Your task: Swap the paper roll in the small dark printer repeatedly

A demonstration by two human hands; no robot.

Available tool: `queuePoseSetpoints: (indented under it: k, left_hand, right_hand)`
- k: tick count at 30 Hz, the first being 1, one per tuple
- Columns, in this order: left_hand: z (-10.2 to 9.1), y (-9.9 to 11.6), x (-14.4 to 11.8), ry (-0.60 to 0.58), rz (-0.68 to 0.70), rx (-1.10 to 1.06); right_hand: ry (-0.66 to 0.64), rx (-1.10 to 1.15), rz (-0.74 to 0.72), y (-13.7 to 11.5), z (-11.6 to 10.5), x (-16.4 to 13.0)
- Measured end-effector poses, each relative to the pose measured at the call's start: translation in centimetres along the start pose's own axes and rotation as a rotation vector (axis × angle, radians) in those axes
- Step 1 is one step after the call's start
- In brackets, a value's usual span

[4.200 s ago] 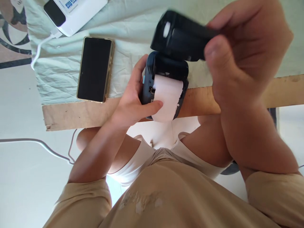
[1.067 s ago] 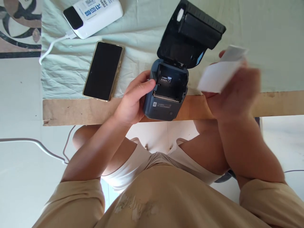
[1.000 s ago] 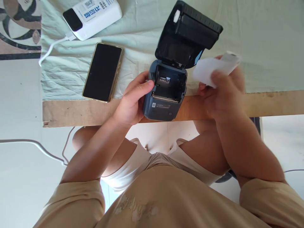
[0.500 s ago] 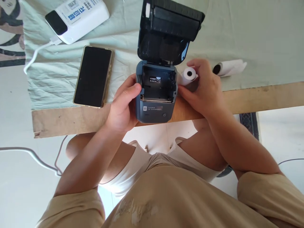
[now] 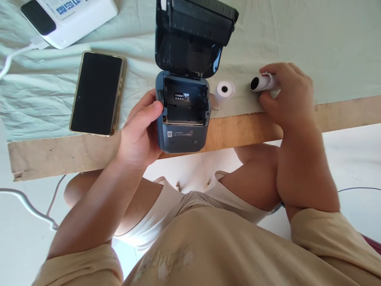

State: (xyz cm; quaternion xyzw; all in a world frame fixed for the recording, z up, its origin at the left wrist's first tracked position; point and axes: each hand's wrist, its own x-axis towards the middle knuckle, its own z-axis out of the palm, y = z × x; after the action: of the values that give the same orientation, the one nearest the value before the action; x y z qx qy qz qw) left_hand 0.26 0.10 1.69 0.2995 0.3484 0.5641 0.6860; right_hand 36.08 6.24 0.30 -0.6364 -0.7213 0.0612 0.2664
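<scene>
My left hand (image 5: 142, 129) grips the left side of a dark blue label printer (image 5: 183, 139), thumb on its rim. The printer's black lid (image 5: 190, 43) stands raised, and no roll lies in its paper bay. Just right of the printer, a small white paper roll (image 5: 224, 90) stands on end, its dark core facing up. Farther right, my right hand (image 5: 287, 93) has its thumb and fingers around a second white roll (image 5: 262, 83). That roll lies on its side with its dark core pointing left; the hand covers its far end.
A dark-screened phone (image 5: 97, 93) in a clear case lies left of the printer. Behind it is a white power bank (image 5: 74, 20) with a white cable (image 5: 18, 53) plugged in. A green cloth (image 5: 327, 47) covers the table up to its bare wooden front edge (image 5: 59, 155).
My right hand has let go of the standing roll and moved right to grasp the lying one. The view has shifted slightly; my left hand keeps its hold on the printer.
</scene>
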Motion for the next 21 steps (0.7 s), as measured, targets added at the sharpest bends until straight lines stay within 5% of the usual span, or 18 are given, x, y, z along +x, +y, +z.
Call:
queuePoseSetpoints:
  k: [10,14,21]
  left_hand:
    - [0.1,-0.1,0.0,-0.001,0.025,0.010]
    - [0.3,0.0,0.0,0.021,-0.010,0.054]
    - [0.0,0.1,-0.4,-0.010,-0.029,0.046]
  right_hand:
    - [0.112,0.931,-0.014,-2.8,4.3,-1.1]
    - [0.107,0.971,-0.165,-5.3,5.0,-1.1]
    - [0.204,0.873,-0.181,-11.1,4.1,-2.2]
